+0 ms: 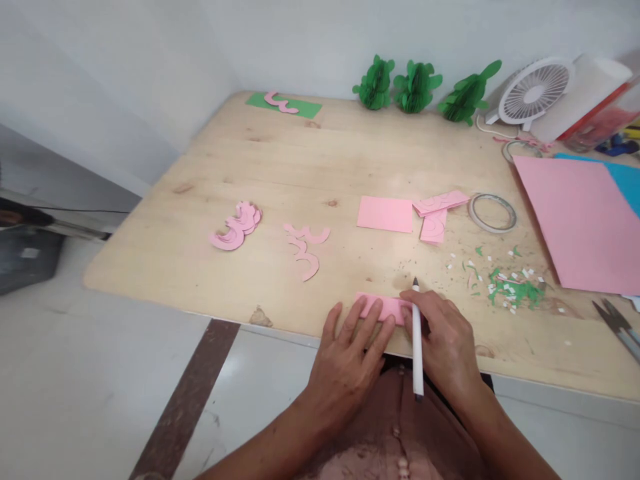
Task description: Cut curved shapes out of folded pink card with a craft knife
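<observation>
A folded strip of pink paper lies at the table's near edge. My left hand rests flat across it with the fingers spread, holding it down. At the strip's right end is my right hand, closed, with a white pen between its fingers. The pen's dark tip points away from me, toward the table's far side. Some of the right fingers touch the strip's end; exactly how they grip it is hidden. Beyond the hands lie a pink paper rectangle and folded pink pieces with curved lines drawn on them.
Left of the hands are stacked pink curved cutouts and loose ones. To the right are a tape roll, green scraps, scissors and pink sheets. Green paper shapes and a white fan stand behind.
</observation>
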The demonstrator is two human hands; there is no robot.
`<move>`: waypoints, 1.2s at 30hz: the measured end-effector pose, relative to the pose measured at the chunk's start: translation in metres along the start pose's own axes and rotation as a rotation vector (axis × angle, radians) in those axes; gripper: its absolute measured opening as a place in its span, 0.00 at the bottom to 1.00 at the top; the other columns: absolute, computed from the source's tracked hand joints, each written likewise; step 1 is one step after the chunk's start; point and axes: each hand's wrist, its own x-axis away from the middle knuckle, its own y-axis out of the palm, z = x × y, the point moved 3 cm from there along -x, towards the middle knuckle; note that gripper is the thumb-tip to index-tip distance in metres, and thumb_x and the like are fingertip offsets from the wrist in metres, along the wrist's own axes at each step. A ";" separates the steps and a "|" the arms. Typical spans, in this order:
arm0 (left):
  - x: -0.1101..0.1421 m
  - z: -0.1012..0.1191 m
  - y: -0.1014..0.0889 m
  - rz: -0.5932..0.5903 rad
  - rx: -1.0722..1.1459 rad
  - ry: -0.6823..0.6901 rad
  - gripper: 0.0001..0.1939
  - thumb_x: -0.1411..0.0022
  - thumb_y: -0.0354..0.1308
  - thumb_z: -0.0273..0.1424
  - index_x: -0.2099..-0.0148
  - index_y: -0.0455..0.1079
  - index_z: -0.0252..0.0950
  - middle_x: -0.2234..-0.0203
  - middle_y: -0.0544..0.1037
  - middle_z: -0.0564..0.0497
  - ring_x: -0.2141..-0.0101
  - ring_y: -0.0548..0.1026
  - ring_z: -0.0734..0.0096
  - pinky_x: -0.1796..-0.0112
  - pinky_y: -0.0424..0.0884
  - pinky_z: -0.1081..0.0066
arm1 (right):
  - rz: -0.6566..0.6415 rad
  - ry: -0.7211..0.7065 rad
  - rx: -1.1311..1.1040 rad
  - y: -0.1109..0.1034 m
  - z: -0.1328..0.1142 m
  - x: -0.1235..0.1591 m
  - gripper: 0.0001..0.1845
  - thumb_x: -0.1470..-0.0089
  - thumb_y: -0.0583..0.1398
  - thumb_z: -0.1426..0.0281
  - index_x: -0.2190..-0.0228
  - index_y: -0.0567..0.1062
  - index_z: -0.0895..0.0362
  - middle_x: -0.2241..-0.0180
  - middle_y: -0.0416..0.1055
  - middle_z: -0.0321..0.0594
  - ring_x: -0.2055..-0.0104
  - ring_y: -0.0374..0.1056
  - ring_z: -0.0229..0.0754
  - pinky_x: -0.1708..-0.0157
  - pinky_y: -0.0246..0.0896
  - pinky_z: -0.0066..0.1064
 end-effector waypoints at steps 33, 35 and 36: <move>-0.001 0.002 0.001 0.030 -0.011 -0.016 0.24 0.35 0.52 0.31 0.38 0.63 0.36 0.37 0.64 0.44 0.35 0.55 0.52 0.37 0.46 0.47 | 0.001 -0.021 0.006 0.000 -0.001 -0.003 0.09 0.37 0.54 0.72 0.58 0.73 0.56 0.64 0.76 0.42 0.63 0.71 0.45 0.62 0.64 0.35; -0.001 0.002 0.001 0.032 -0.014 -0.019 0.24 0.35 0.52 0.30 0.38 0.63 0.36 0.37 0.63 0.44 0.35 0.55 0.51 0.37 0.45 0.47 | 0.001 -0.029 0.004 0.000 -0.001 -0.003 0.09 0.37 0.55 0.72 0.58 0.73 0.57 0.64 0.76 0.43 0.63 0.71 0.45 0.62 0.64 0.35; -0.001 0.002 0.002 0.033 -0.014 -0.020 0.24 0.35 0.52 0.30 0.38 0.63 0.36 0.37 0.63 0.44 0.35 0.55 0.51 0.37 0.45 0.47 | 0.002 -0.032 0.006 -0.001 -0.002 -0.003 0.09 0.37 0.55 0.72 0.58 0.73 0.57 0.64 0.76 0.43 0.63 0.71 0.45 0.62 0.64 0.35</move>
